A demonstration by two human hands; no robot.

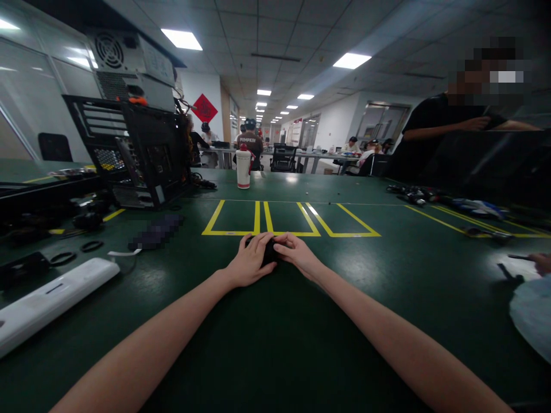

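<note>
A small dark object (pixel 269 253) sits low over the green table (pixel 275 332), mostly covered by my fingers; its kind cannot be made out. My left hand (pixel 251 263) wraps over its left side, thumb toward me and fingers across the top. From the right, my right hand (pixel 297 252) closes on its edge with thumb and fingertips bent together. Both hands are just in front of the yellow tape outlines (pixel 288 234) on the tabletop.
An open black computer case (pixel 150 155) stands at left, near a white power strip (pixel 60 304) and black rings (pixel 62 258). A white bottle (pixel 243 169) stands upright at the back. Cables (pixel 415 194) lie at right, where a person in black (pixel 430 117) works.
</note>
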